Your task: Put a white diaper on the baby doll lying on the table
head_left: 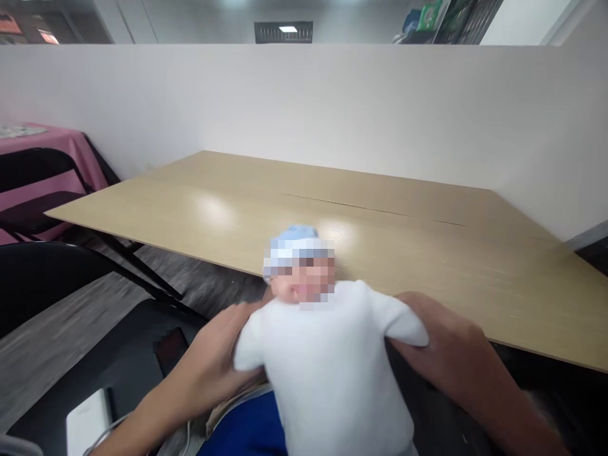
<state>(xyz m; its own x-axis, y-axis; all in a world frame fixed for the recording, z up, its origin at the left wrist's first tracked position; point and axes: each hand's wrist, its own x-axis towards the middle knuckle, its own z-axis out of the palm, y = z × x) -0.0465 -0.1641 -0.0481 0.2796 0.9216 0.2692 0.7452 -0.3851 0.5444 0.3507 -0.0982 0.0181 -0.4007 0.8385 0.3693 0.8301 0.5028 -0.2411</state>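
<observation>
A baby doll (332,367) in a white top and a light blue cap is upright in front of me, its head just past the table's near edge in the view. My left hand (221,348) is closed round the doll's sleeve on the left, the fingers partly hidden behind it. On the other side, my right hand (441,342) grips the right sleeve, its thumb under the fabric. The doll's face is blurred, and its lower end runs out of view.
A wooden-topped table (403,247) stretches ahead to a white partition (304,107). Left of me, a black chair seat (128,361) bears a white power bank (88,421) with a cable. Farther left stands a pink-covered table (78,149).
</observation>
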